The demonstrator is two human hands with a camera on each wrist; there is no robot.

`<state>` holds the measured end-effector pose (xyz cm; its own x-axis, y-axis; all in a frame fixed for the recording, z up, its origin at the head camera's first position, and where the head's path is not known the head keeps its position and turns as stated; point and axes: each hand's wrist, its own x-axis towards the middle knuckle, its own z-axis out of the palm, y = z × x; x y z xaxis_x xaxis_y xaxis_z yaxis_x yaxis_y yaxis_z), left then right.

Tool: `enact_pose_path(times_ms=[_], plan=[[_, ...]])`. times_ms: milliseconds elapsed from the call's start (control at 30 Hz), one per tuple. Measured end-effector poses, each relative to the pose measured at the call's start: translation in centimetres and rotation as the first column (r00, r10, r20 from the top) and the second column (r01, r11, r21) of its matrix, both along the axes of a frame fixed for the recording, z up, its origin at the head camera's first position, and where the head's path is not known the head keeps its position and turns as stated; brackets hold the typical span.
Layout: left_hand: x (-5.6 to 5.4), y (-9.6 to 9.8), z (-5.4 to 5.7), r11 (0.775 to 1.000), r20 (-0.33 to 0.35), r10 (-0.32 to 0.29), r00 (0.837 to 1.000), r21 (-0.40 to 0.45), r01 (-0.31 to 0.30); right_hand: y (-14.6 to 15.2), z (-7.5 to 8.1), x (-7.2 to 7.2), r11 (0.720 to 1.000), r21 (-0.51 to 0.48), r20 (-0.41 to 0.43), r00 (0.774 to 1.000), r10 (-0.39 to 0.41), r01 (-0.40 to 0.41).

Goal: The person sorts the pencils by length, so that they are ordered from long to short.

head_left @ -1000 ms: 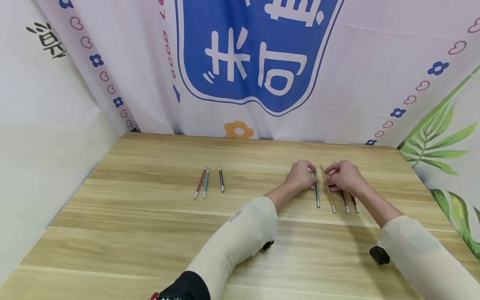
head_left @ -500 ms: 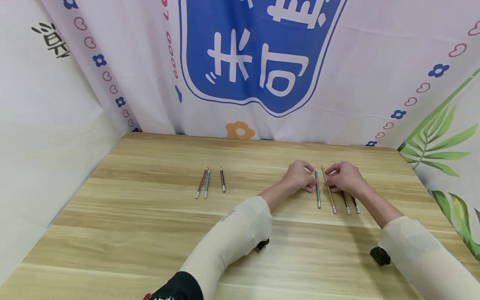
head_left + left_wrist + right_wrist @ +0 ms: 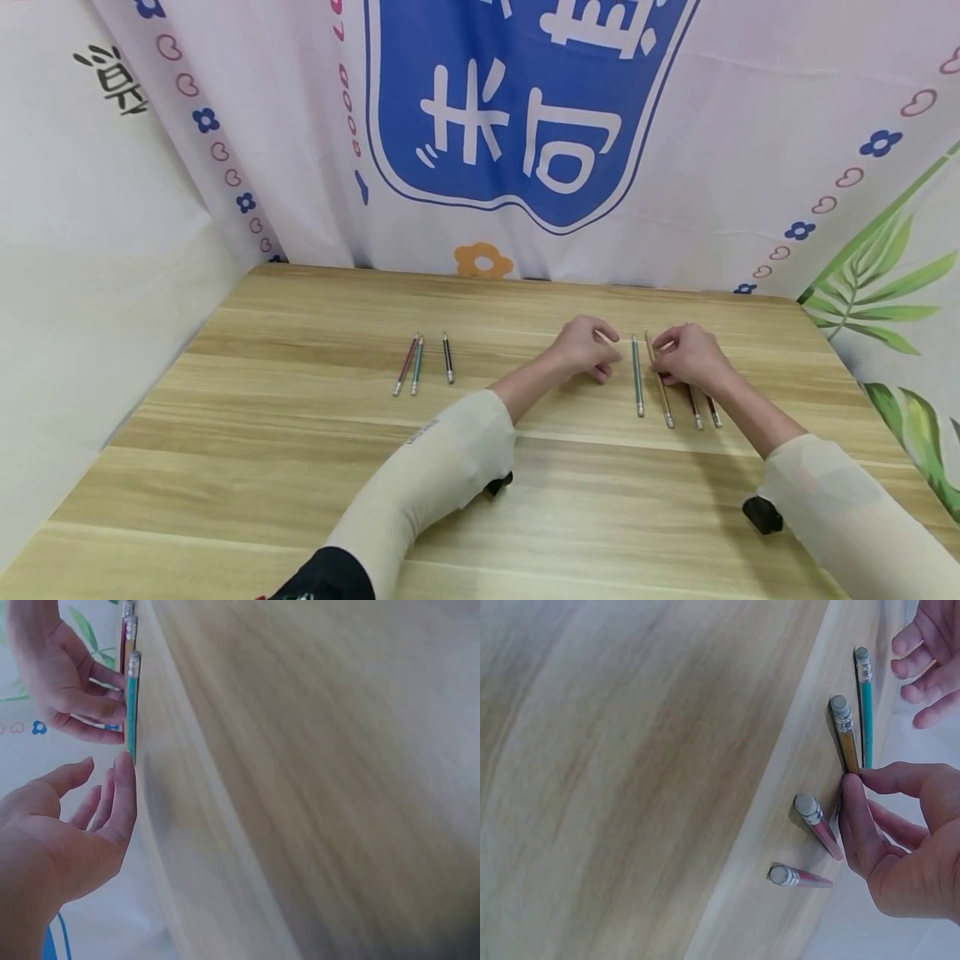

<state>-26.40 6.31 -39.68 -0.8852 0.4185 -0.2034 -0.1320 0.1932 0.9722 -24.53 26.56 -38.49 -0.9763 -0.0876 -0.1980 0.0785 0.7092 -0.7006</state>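
Observation:
My right hand (image 3: 690,357) pinches a yellow pencil (image 3: 664,402) between thumb and fingers; its eraser end points toward me. Just left of it lies a green pencil (image 3: 638,379) on the table, touched by neither hand in the head view. My left hand (image 3: 581,348) hovers a short way left of the green pencil, fingers loosely bent and holding nothing. To the right, partly under the right hand, lie a red pencil (image 3: 821,827) and another reddish pencil (image 3: 802,878), their erasers showing in the right wrist view.
At the table's left side lie a red pencil (image 3: 406,365), a teal pencil (image 3: 417,367) and a black pencil (image 3: 448,360), the first two close together. The wooden table (image 3: 300,467) ends at a printed curtain (image 3: 675,208) behind.
My left hand has let go of the green pencil and drawn away to the left. The right hand stays at the yellow pencil, nearly still.

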Motion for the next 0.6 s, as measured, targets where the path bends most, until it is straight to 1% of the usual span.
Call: enact_pose_path(times_ms=[133, 233, 333, 467, 600], plan=[[0.0, -1.0, 0.5, 0.999, -0.013, -0.042, 0.999, -0.032, 0.042, 0.1, 0.1, 0.2, 1.000, -0.010, -0.004, 1.000, -0.001, 0.001], [0.0, -1.8, 0.8, 0.997, -0.037, -0.061, 0.997, -0.057, 0.059, 0.2, 0.3, 0.3, 1.000, -0.018, -0.031, 0.999, 0.007, -0.007], [0.0, -2.7, 1.1, 0.995, -0.068, -0.078, 0.995, -0.074, 0.073, 0.4, 0.6, 0.4, 1.000, 0.003, -0.070, 0.997, 0.011, -0.011], [-0.1, -3.8, 1.5, 0.990, -0.111, -0.102, 0.989, -0.113, 0.089, 0.4, 1.0, 0.6, 0.999, 0.032, -0.100, 0.995, -0.003, 0.006], [-0.2, -4.8, 1.9, 0.985, -0.135, -0.108, 0.985, -0.146, 0.089, 0.1, 1.3, 0.8, 0.999, 0.019, -0.122, 0.992, -0.025, 0.027]])
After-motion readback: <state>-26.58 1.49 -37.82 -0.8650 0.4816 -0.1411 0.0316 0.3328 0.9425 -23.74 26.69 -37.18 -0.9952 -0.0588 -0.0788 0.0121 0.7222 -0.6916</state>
